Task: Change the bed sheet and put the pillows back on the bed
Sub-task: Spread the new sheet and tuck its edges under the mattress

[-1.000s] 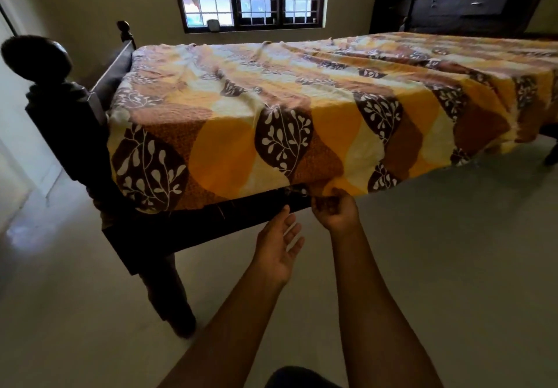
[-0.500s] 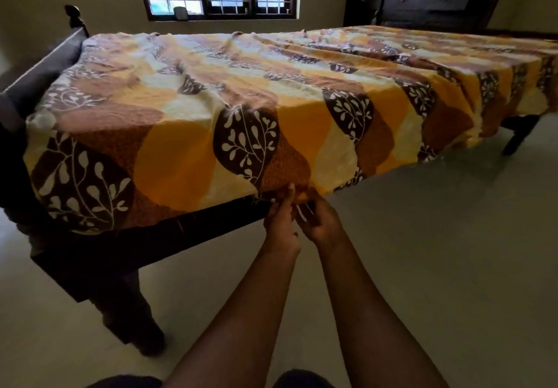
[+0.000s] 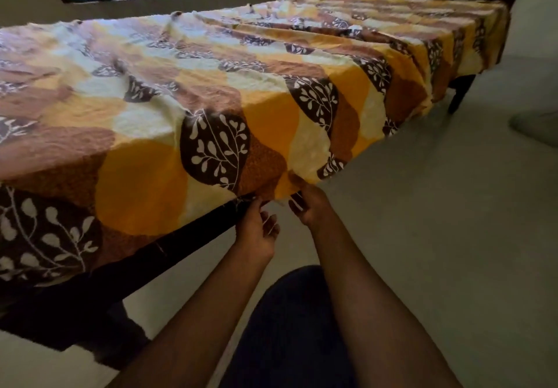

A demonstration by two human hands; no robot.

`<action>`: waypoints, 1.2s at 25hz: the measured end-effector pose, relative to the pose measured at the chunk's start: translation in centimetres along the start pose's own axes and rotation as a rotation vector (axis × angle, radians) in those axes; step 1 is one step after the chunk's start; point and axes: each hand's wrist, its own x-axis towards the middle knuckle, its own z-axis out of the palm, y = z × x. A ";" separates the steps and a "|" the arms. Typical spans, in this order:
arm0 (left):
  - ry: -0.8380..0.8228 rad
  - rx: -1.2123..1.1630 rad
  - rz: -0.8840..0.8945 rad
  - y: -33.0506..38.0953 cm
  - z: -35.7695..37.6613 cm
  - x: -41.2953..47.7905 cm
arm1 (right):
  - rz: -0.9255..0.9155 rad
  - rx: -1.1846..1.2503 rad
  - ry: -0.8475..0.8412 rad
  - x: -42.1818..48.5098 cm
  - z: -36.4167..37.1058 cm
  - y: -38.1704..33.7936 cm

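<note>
The bed sheet (image 3: pixel 211 91), patterned in orange, brown and cream with dark leaf shapes, lies spread over the whole bed (image 3: pixel 181 242), creased lengthwise toward the far right. Its near edge hangs over the dark wooden frame.

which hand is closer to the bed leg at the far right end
Right. The right hand, at the sheet's hem, is on the side toward the bed leg, though well short of it; the left hand sits beside it, farther from that leg.
</note>
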 end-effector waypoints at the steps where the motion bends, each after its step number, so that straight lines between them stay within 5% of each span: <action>1: -0.056 -0.033 0.017 0.4 0.1 -0.5 | -0.005 -0.015 0.050 0.2 -0.1 -0.2; 7: -0.252 -0.263 -0.013 1.6 0.8 -1.9 | -0.104 -0.286 0.096 1.2 -0.1 -0.5; 13: -0.244 -0.365 0.058 0.8 -1.1 -0.6 | 0.127 0.531 -0.226 0.5 -1.2 -0.3; 18: -0.497 -0.327 0.031 0.3 -3.6 1.2 | 0.083 0.731 -0.371 -1.2 -0.4 0.2; 26: -0.718 -0.416 -0.054 -0.2 -4.6 3.3 | 0.013 0.699 -0.529 -0.6 1.9 -1.4; 30: -0.487 -0.408 0.067 -0.2 -3.0 2.0 | 0.015 0.428 -0.346 -0.5 1.3 -3.0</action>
